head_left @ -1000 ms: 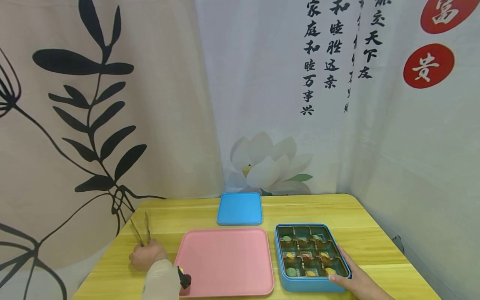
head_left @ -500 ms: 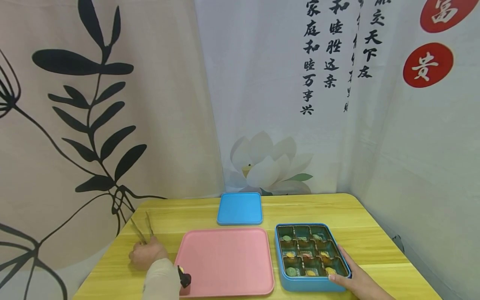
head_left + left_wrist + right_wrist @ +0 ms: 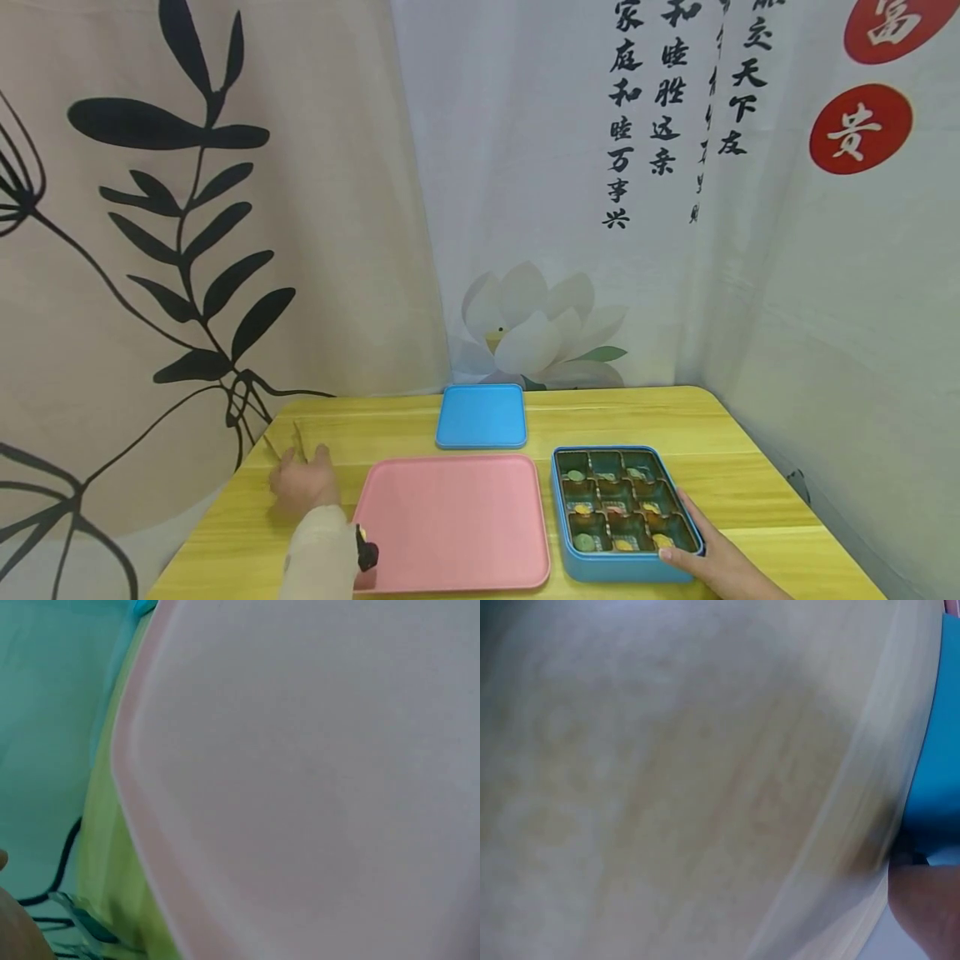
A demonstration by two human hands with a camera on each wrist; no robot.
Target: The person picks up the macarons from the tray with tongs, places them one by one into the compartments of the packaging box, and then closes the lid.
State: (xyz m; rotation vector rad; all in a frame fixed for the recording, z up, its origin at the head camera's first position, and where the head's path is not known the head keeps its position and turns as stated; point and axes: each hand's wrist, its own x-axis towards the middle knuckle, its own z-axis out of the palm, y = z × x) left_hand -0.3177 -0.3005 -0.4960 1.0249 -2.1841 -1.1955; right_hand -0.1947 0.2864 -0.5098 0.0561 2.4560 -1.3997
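Note:
My left hand (image 3: 303,485) is blurred at the table's left side, its fingers looser and partly spread. Two thin prongs of metal tongs (image 3: 302,443) show just beyond it; the hand hides the rest. In the left wrist view, a grey-green end of the tongs (image 3: 88,922) lies near the edge of the hand (image 3: 19,930). My right hand (image 3: 720,560) grips the near right corner of a blue box (image 3: 622,570), thumb over the rim and fingers along the side. The box has several dark compartments with small green, yellow and reddish pieces.
A pink tray (image 3: 457,525) lies between the hands, close to the left sleeve (image 3: 321,554). Behind it is a flat blue lid-like panel (image 3: 482,417). Everything rests on a yellow wood-grain table (image 3: 360,425), with printed curtains behind.
My left hand has shifted slightly forward and right, its fingers loosening, while the tongs' tips stay nearly in place. The right hand and the box have not moved.

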